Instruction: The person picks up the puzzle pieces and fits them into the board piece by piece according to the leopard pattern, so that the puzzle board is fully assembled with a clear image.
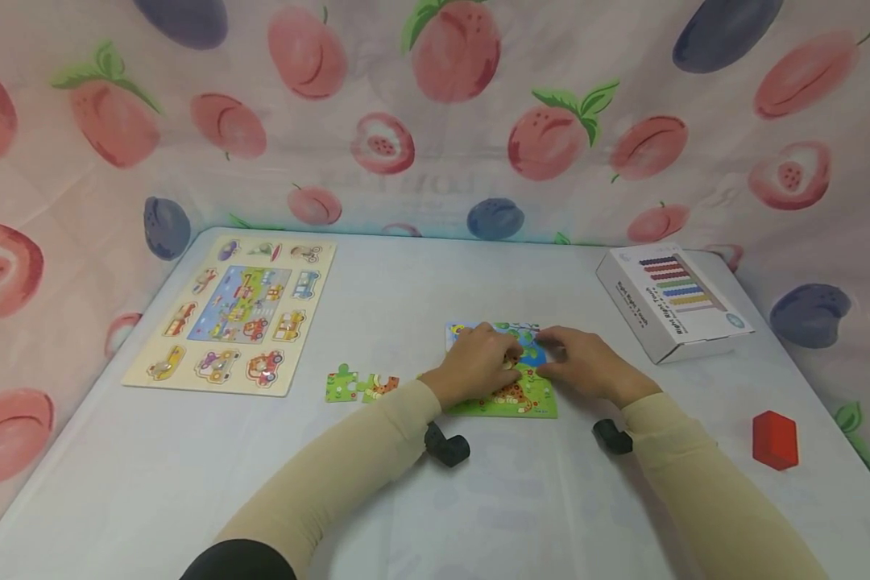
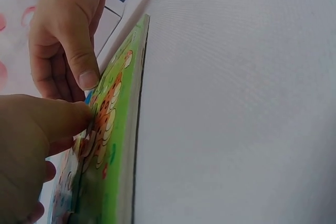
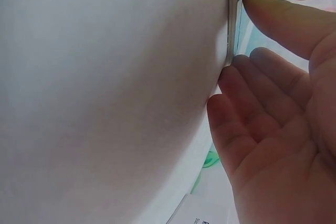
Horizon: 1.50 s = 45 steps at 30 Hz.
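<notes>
On our surface point(image 1: 529, 507), cloth point(image 1: 435, 181) at twelve o'clock, we're touching the puzzle point(image 1: 540, 404): right hand point(image 1: 587, 366) relaxed, left hand point(image 1: 478, 366), grip unclear.

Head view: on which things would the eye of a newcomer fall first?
Probably the big fruit prints on the cloth behind the table come first. Next comes the puzzle mid-table, with the left hand over it and the right hand at its right edge. A red block stands out near the table's right side.
</notes>
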{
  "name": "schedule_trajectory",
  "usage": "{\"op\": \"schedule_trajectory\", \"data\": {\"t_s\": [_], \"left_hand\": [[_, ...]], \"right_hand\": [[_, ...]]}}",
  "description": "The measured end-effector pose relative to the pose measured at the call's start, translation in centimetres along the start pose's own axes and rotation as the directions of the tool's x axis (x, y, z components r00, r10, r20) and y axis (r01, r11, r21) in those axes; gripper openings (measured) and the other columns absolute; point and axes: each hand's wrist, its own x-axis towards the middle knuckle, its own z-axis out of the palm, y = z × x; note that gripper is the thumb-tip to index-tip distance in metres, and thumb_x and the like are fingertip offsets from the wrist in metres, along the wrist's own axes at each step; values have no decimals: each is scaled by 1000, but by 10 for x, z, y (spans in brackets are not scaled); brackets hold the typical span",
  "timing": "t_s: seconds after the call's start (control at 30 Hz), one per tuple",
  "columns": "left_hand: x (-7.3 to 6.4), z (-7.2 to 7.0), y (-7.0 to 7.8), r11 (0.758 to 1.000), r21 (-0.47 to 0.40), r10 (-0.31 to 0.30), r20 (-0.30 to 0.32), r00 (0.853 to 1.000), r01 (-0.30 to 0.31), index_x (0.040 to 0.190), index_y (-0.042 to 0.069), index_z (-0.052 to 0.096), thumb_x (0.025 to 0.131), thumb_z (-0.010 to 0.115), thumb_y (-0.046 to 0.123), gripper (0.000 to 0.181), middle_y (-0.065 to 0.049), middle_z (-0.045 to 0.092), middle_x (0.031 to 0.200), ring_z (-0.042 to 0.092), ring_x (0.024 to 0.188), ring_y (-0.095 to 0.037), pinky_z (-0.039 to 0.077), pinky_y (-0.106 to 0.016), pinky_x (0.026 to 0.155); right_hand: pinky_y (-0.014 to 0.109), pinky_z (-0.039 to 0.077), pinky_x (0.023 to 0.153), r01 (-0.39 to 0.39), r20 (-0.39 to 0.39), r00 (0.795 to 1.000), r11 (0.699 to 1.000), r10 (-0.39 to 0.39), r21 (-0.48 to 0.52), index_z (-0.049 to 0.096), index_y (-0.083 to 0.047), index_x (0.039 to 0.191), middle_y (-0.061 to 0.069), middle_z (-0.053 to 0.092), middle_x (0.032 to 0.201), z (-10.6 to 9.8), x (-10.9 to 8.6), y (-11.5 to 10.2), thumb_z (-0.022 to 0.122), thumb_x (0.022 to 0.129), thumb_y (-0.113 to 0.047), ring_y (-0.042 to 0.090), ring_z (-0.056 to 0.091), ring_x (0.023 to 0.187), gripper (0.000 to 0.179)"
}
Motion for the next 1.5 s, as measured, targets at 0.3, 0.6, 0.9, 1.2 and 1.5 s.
{"op": "schedule_trajectory", "data": {"t_s": [0.3, 0.6, 0.9, 1.2, 1.5], "left_hand": [[-5, -1, -9, 998, -45, 47, -9, 999, -47, 115, 19, 74, 92, 72, 30, 26, 7, 71, 106, 56, 95, -16, 45, -34, 81], [-20, -20, -22, 997, -73, 12, 18, 1000, -11, 132, 18, 68, 92, 71, 30, 42, 2, 70, 119, 56, 108, -21, 43, -41, 93], [-40, -32, -37, 998, -63, -13, 12, 1000, 14, 127, 13, 70, 93, 72, 32, 39, -1, 69, 121, 56, 117, -25, 43, -47, 99], [-59, -42, -49, 994, -62, -91, 23, 996, 92, 127, 15, 69, 91, 74, 29, 40, 0, 68, 124, 53, 121, -24, 39, -46, 103], [-77, -48, -59, 989, -64, -133, 43, 990, 135, 130, 12, 67, 89, 76, 31, 46, -2, 66, 128, 52, 122, -24, 38, -45, 104]], "right_hand": [[59, 32, 109, -2, -4, 1000, 1000, 2, -6, 51, 0, 142, 21, 51, 144, 0, -1, -1, 71, 93, -19, 43, 42, 136, 56], [58, 31, 110, -3, 0, 1000, 1000, 3, -18, 52, 1, 141, 21, 50, 145, 2, 0, 0, 71, 92, -20, 43, 40, 137, 57], [58, 30, 111, -22, 3, 1000, 999, 22, -36, 51, -1, 142, 21, 48, 147, 3, 3, 1, 72, 91, -20, 43, 38, 138, 58], [59, 29, 111, -20, 9, 1000, 999, 21, -45, 50, 0, 143, 22, 47, 148, 2, 3, 0, 70, 92, -20, 44, 37, 138, 58], [58, 30, 111, -19, 11, 1000, 999, 20, -40, 49, 0, 144, 22, 46, 148, 1, 2, -2, 72, 92, -20, 44, 37, 138, 60]]}}
